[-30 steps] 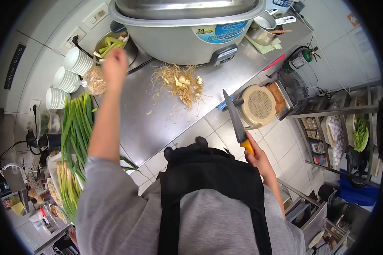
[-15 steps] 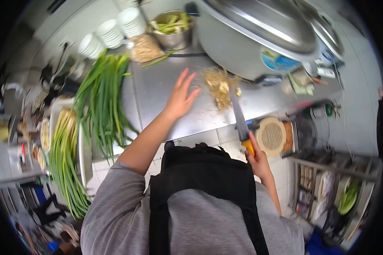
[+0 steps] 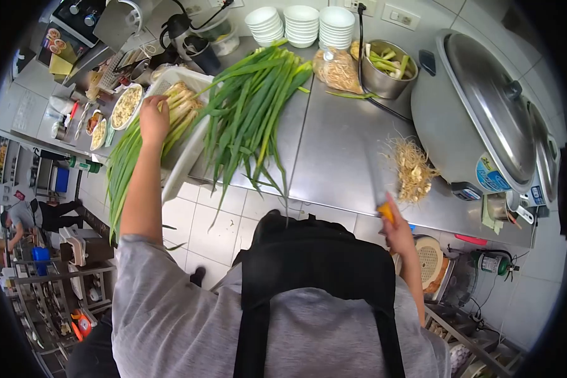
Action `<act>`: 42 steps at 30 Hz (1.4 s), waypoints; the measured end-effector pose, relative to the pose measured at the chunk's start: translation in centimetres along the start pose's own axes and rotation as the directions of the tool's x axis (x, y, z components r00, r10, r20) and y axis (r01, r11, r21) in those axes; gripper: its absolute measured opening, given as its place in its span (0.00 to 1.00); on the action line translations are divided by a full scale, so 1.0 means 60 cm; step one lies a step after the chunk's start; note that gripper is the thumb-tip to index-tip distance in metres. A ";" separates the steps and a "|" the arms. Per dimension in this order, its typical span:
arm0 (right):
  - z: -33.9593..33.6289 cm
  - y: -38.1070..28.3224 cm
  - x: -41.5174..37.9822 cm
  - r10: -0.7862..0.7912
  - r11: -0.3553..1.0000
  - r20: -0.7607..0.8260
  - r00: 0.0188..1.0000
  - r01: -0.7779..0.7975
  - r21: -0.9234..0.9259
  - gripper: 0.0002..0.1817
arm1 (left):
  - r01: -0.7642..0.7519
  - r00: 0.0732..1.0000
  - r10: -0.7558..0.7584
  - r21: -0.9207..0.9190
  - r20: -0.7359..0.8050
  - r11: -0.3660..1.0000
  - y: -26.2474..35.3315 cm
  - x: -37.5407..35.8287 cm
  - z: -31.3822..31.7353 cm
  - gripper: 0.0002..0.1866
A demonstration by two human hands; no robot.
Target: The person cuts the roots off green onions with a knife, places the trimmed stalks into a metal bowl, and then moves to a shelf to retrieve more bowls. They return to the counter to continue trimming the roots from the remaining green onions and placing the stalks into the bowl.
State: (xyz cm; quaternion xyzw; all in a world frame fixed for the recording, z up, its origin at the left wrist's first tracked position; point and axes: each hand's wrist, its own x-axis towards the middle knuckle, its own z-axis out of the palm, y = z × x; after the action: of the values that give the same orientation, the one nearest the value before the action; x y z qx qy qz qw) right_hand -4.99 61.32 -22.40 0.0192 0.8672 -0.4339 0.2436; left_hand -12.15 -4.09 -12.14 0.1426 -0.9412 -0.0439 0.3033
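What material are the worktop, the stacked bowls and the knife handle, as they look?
Worktop: brushed stainless steel, by its grey dull sheen. Stacked bowls: probably glazed ceramic, glossy white, though melamine is possible. Knife handle in the right hand: likely plastic, uniform orange-yellow.

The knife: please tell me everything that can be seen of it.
The knife has a yellow-orange handle and a long, narrow grey blade that looks like metal, blurred here. The right hand grips the handle at the edge of the steel counter. The blade points away from the person, over the counter, left of the pile of trimmed roots.
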 end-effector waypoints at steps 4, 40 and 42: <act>-0.002 0.006 -0.008 0.094 0.995 -0.251 0.963 -0.083 0.053 0.35 | 0.004 0.979 -0.025 0.103 0.201 0.995 -0.126 0.048 0.057 0.14; 0.193 -0.137 -0.013 -0.064 0.963 -0.285 0.956 -0.016 -0.268 0.39 | 0.209 0.694 0.113 -0.350 0.711 0.913 -0.221 0.194 -0.024 0.35; 0.189 -0.132 -0.011 -0.091 0.958 -0.283 0.955 0.006 -0.288 0.38 | 0.199 0.675 0.085 -0.291 0.733 0.936 -0.197 0.184 -0.042 0.39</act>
State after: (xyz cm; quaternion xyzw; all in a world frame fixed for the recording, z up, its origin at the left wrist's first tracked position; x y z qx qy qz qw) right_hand -1.73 47.87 -21.93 0.0266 0.9472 -0.3030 0.1018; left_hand -16.36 -18.63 -5.92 0.0869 -0.9547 -0.2724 -0.0824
